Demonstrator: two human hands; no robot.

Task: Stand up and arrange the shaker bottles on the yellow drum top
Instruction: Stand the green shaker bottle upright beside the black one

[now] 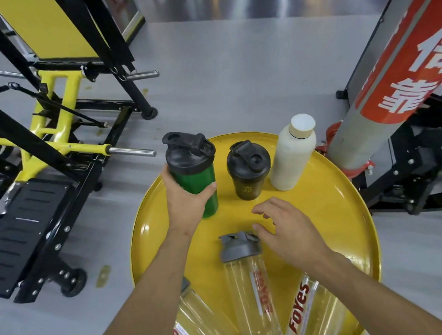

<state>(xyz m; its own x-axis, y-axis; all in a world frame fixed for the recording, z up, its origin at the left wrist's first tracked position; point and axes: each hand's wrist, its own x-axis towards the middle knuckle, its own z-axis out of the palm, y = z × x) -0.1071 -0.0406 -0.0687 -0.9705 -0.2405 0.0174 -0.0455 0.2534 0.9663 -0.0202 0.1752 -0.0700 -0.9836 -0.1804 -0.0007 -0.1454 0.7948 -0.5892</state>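
On the yellow drum top (334, 210), the left hand (187, 197) has a closed grip round the upright green bottle (197, 180) near the rim, while the open right hand (282, 229) reaching for the lying clear bottle (249, 294) could roll it off.

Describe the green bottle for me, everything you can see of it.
The green bottle has a see-through green plastic body and a black screw lid with a flip cap and a carry loop, cap closed. It stands upright near the far left edge of the yellow drum top. The left hand wraps around its body from the left, thumb across the front. Nothing else touches it.
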